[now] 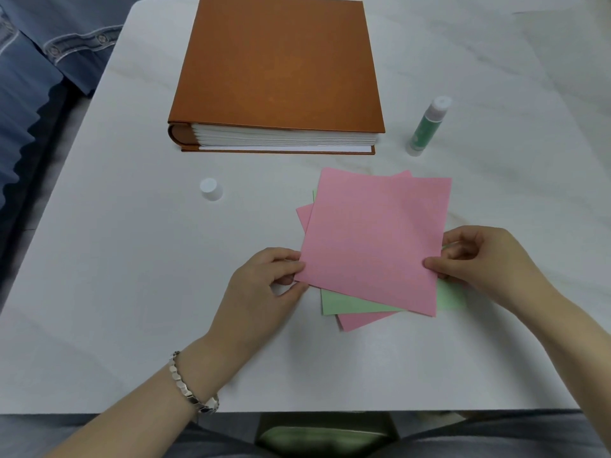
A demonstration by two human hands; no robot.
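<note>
Pink top sheet (pixel 377 239) hides most of green sheet (pixel 350 304) beneath.

This is looking like a home, with a room serving for paper crafts. Blue pleated fabric (pixel 29 104) with embroidered trim, seemingly bedding, is lying along the left edge of a white marble-patterned table (pixel 132 259). The table is carrying a thick brown album (pixel 277 67), a glue stick (pixel 428 127) and a pink paper sheet (pixel 373 239).
</note>
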